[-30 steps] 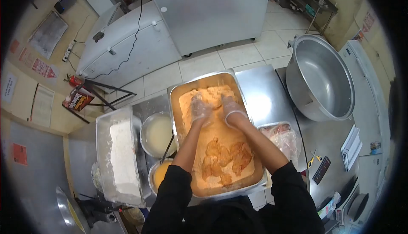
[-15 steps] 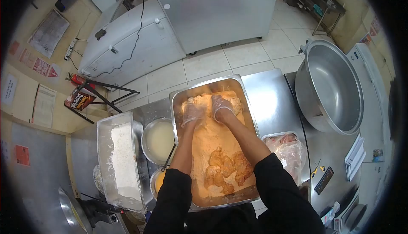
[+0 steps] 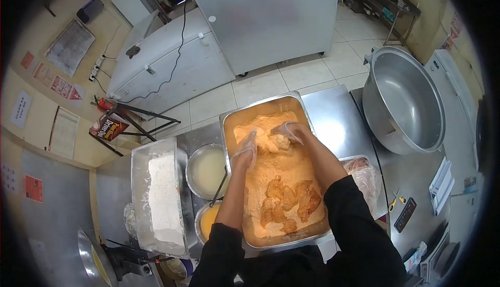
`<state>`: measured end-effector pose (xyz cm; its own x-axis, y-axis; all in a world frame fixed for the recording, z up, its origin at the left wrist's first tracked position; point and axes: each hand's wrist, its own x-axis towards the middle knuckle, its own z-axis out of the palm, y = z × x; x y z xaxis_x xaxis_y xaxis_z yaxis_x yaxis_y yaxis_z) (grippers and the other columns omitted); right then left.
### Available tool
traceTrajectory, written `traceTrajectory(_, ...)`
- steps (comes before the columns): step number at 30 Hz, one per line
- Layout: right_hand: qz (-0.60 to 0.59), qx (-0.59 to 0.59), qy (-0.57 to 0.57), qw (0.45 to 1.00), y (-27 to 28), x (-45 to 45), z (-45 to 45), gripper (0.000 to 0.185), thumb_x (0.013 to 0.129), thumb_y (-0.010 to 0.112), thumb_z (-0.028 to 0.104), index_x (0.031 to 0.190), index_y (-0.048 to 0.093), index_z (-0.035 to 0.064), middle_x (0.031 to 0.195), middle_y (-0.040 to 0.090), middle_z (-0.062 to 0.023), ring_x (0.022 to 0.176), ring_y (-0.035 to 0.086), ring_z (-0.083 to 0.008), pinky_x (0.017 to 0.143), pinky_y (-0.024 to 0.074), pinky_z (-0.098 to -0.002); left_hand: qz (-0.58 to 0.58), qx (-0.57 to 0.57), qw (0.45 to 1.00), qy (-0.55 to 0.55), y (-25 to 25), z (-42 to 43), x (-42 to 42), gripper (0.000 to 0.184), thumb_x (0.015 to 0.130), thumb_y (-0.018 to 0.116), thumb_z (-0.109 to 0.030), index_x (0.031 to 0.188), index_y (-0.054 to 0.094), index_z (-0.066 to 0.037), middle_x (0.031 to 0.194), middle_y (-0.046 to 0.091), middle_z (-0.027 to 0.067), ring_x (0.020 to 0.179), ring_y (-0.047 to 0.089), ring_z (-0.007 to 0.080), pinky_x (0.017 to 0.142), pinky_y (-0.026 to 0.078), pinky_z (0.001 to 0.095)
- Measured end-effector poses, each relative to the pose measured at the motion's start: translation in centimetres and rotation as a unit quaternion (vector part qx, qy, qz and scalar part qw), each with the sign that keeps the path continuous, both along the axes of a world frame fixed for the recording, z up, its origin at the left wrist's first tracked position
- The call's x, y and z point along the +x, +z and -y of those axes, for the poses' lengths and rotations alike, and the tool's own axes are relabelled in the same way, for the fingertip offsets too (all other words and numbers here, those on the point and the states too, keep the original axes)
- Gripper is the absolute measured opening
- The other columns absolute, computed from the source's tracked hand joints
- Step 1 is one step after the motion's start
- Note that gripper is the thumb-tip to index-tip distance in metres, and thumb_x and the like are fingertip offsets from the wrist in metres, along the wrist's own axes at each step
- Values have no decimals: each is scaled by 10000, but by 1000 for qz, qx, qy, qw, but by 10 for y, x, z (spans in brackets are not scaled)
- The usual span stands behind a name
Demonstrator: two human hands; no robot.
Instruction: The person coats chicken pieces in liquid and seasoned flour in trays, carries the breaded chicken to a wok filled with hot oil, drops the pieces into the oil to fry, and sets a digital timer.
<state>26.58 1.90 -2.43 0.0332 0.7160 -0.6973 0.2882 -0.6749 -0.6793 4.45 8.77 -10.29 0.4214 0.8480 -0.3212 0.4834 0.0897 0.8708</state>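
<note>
Both hands wear clear plastic gloves inside a deep metal tray (image 3: 226, 130) of orange breading flour (image 3: 265, 166). My left hand (image 3: 247, 151) is at the tray's left side, fingers stretched forward over the flour, with nothing visible in it. My right hand (image 3: 290, 131) is open near the far right, its fingers pointing left beside a flour-covered chicken piece (image 3: 282, 142). Whether those fingertips touch the piece is hard to see. Several darker, wet-looking chicken pieces (image 3: 281, 199) lie on the flour at the near end.
Left of the tray stand a bin of white flour (image 3: 165, 198), a bowl of pale liquid (image 3: 207, 171) and a bowl of orange-yellow liquid (image 3: 210, 218). At right are a plastic-wrapped pack (image 3: 362, 180), a large metal pot (image 3: 403, 99), yellow scissors (image 3: 397, 200) and a dark handheld device (image 3: 405, 215).
My hands have lifted from the flour and spread apart, the left drawing nearer and the right moving rightward. A floured chicken piece now shows between them. The view has shifted slightly.
</note>
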Motion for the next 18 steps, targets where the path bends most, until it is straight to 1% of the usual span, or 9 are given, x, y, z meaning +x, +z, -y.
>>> traceTrajectory(3, -53, 39, -73, 995, -20, 3, 7, 870, 870, 543, 628, 1518, 342, 83, 1568, 320, -182, 1431, 331, -328, 1147, 296, -460, -56, -31, 998, -5, 18, 6, -6, 824, 940, 359, -720, 1368, 544, -41, 1282, 622, 114, 1176, 556, 251, 1020, 391, 354)
traceTrajectory(6, -81, 56, -122, 988, -24, 0, 13, 898, 898, 468, 692, 1541, 297, 89, 1594, 269, -177, 1471, 258, -314, 1179, 244, -462, -75, -3, 997, -3, 20, 21, -23, 782, 936, 400, -691, 1235, 622, -2, 1137, 676, 103, 1044, 614, 273, 943, 437, 382)
traceTrajectory(8, -80, 49, -141, 986, -15, -4, 20, 895, 909, 444, 699, 1542, 296, 83, 1595, 261, -183, 1481, 236, -306, 1186, 230, -461, -128, 27, 986, -100, 17, 23, -31, 740, 935, 417, -656, 1126, 666, 14, 1026, 700, 144, 944, 643, 311, 891, 459, 425)
traceTrajectory(11, -63, 32, -189, 979, -18, -4, 26, 795, 926, 487, 642, 1504, 384, 106, 1543, 388, -137, 1435, 345, -255, 1154, 307, -390, -160, 16, 985, -69, 63, 59, -29, 659, 953, 433, -590, 1075, 687, 6, 974, 700, 195, 906, 651, 336, 866, 467, 438)
traceTrajectory(12, -175, 87, -189, 963, -53, 5, 21, 762, 924, 513, 616, 1482, 423, 105, 1486, 458, -119, 1353, 432, -248, 1097, 365, -398, -139, 1, 989, -54, 67, 66, -31, 637, 959, 435, -574, 1070, 689, 0, 955, 697, 198, 901, 651, 337, 863, 467, 439)
traceTrajectory(14, -284, 141, -180, 931, -67, 5, 22, 729, 922, 539, 591, 1460, 463, 104, 1429, 529, -102, 1271, 520, -242, 1039, 422, -407, -92, 23, 995, -25, 7, 61, -38, 624, 963, 441, -563, 1083, 680, 1, 983, 689, 193, 930, 644, 334, 867, 466, 444)
traceTrajectory(16, -172, 149, -151, 962, -43, 0, 35, 565, 897, 643, 408, 1309, 563, 30, 1196, 646, -125, 1043, 629, -217, 839, 528, -354, -45, 44, 998, 1, -14, 60, -45, 611, 967, 446, -551, 1097, 671, 2, 1012, 682, 189, 959, 637, 331, 871, 465, 449)
traceTrajectory(17, -172, 150, -149, 962, -27, -4, 37, 565, 897, 643, 408, 1309, 563, 30, 1196, 646, -125, 1043, 629, -217, 839, 528, -354, -60, 51, 997, -16, -14, 61, -48, 606, 968, 452, -547, 1137, 649, 0, 1081, 661, 191, 1018, 617, 329, 896, 458, 453)
traceTrajectory(18, -34, 147, -130, 980, -1, -14, 39, 483, 863, 659, 291, 1252, 592, 12, 1139, 661, -133, 993, 637, -210, 784, 528, -347, -67, 55, 996, -24, -8, 61, -49, 605, 969, 456, -545, 1157, 639, -1, 1115, 651, 192, 1048, 608, 328, 908, 454, 455)
